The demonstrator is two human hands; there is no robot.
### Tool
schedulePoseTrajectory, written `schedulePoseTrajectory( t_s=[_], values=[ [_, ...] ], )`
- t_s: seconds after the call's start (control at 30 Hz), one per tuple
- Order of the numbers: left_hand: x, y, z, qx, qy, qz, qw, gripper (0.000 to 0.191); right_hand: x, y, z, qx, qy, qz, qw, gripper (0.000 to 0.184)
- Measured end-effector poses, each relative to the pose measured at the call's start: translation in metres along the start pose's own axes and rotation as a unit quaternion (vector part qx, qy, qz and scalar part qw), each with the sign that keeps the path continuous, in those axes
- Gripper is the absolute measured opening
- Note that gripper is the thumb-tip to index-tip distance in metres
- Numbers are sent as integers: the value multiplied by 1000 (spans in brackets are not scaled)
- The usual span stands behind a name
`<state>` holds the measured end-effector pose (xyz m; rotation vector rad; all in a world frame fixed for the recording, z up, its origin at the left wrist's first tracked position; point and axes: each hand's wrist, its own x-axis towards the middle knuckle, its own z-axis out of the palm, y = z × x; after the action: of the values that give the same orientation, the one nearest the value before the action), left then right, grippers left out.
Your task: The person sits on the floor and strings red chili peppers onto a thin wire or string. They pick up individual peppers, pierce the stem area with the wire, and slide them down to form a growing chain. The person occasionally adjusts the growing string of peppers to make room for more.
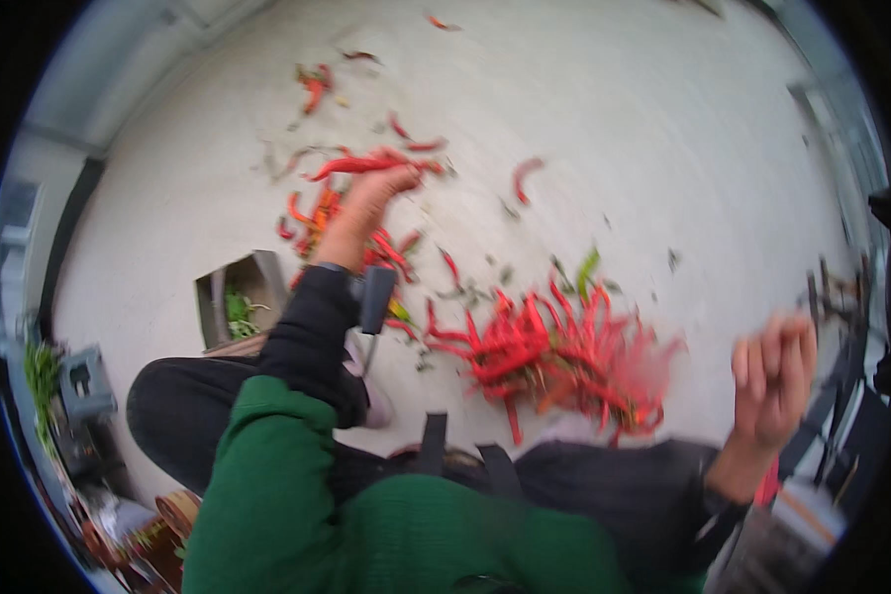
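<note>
My left hand [379, 194] reaches forward over the floor, closed on a long red chili pepper [353, 165] that lies crosswise in the fingers. Just beneath that hand, a loose scatter of red and orange chili peppers [390, 256] is partly hidden by my arm. A large heap of red chili peppers [523, 341] sits between and ahead of my feet; its right side is motion-blurred. Off to the right, my right hand [776, 379] is raised with loosely bent, blurred fingers, and nothing shows in it. A single green chili pepper [586, 273] rests at the heap's far edge.
An open box [271, 278] with green leaves in it stands left of the pepper scatter. Stray peppers [314, 85] lie farther out on the pale floor [638, 111]. A blue-grey plastic stool [89, 382] is at far left. A dark grey block [377, 301] is by my left wrist.
</note>
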<state>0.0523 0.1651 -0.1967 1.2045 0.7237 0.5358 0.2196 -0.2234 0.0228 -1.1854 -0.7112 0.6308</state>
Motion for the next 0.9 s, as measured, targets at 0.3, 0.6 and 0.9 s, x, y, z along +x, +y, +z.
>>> schedulePoseTrajectory(
  t_s=[0.3, 0.6, 0.9],
  values=[
    [-92, 91, 72, 86, -76, 79, 990, 18, -24, -32, 7, -11, -144, -131, 981, 30],
    [-194, 105, 75, -50, -75, 11, 996, 23, -54, -18, 59, -31, -58, -113, 991, 19],
    [-250, 98, 86, -209, -55, -54, 975, 19, -65, 32, 137, -114, -37, 109, 987, 12]
  ],
)
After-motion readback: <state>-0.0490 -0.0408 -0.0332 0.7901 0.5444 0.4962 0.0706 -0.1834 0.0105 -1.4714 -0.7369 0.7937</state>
